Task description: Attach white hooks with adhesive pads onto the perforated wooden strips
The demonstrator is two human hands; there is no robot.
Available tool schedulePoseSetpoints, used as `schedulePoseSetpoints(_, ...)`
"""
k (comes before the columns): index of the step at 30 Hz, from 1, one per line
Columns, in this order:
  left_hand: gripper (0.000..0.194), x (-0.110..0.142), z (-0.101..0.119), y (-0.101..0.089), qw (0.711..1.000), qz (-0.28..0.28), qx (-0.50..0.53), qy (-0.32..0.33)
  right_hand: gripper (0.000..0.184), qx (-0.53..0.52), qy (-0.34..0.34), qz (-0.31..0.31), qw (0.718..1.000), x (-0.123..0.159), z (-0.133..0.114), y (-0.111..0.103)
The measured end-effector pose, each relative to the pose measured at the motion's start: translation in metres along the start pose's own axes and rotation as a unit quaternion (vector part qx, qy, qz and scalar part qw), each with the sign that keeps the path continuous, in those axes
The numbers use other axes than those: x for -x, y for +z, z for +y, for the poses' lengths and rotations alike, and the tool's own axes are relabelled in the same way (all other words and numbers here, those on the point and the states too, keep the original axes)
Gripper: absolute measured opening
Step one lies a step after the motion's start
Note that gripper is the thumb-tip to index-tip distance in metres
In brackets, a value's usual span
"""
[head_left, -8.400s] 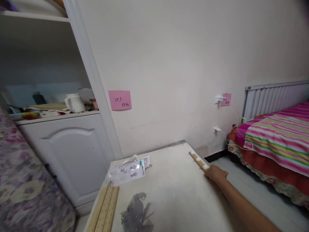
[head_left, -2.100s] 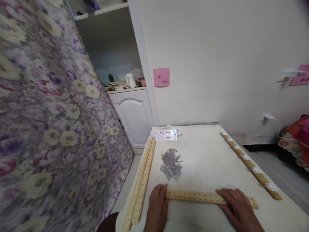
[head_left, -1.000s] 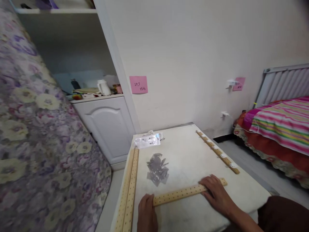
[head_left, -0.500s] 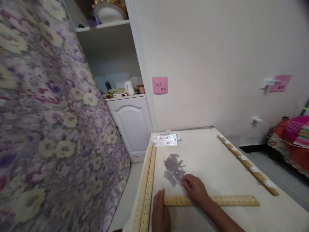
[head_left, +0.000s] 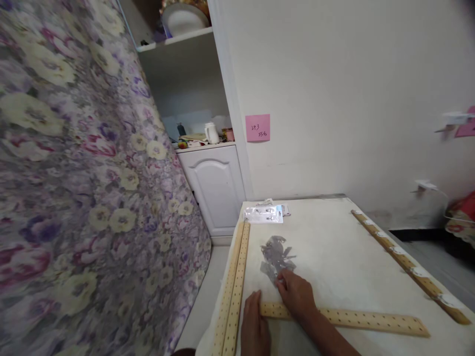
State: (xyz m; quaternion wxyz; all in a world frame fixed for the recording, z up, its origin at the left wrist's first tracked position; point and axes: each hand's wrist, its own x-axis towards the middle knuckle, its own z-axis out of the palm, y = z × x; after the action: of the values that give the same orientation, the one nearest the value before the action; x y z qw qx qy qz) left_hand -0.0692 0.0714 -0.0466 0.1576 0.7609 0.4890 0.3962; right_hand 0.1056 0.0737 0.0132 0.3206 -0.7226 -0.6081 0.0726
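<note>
My left hand point(head_left: 255, 326) lies on the table with its fingers stretched out, the fingertips by the left end of a wooden strip with rows of holes point(head_left: 374, 319). My right hand point(head_left: 297, 294) reaches over this strip, thumb and fingers pinched together at the near edge of a pile of small grey translucent bags point(head_left: 276, 254). What sits in the pinch is too small to make out. Two more perforated wooden strips point(head_left: 237, 282) lie side by side along the table's left edge.
Clear plastic packaging point(head_left: 263, 214) lies at the table's far left corner. Along the right edge runs a wooden strip with white round pieces point(head_left: 408, 267). A floral curtain point(head_left: 92, 198) hangs at left, beside a white cabinet point(head_left: 217, 193). A pink note point(head_left: 258, 127) is on the wall.
The view has turned a little to the left. My right hand has shifted slightly toward me at the bag pile's near edge. The crosswise strip now slants, its right end nearer me.
</note>
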Motion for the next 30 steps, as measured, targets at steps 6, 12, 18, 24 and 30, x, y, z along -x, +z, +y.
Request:
schedulePoseSetpoints(6,0.046,0.001,-0.002,-0.001,1.0,0.007,0.012,0.01,0.01,-0.031,0.012,0.003,0.999,0.005,-0.004,0.005)
schedulePoseSetpoints(12,0.034,-0.002,0.015,-0.016,0.998,0.034,0.041,-0.026,0.017,-0.135,-0.056,0.006,0.989,0.026,0.002,-0.006)
schedulePoseSetpoints(18,0.036,-0.002,0.044,-0.036,0.972,0.026,0.19,-0.137,0.019,-0.166,-0.134,-0.014,0.977,0.043,0.007,-0.017)
schedulePoseSetpoints(24,0.043,0.0,0.068,-0.042,0.858,-0.053,0.411,-0.304,0.016,-0.195,-0.187,-0.045,0.962,0.053,0.001,-0.015)
schedulePoseSetpoints(30,0.041,0.006,0.064,-0.04,0.82,-0.062,0.461,-0.333,0.015,-0.264,-0.158,-0.038,0.951,0.055,-0.006,-0.012)
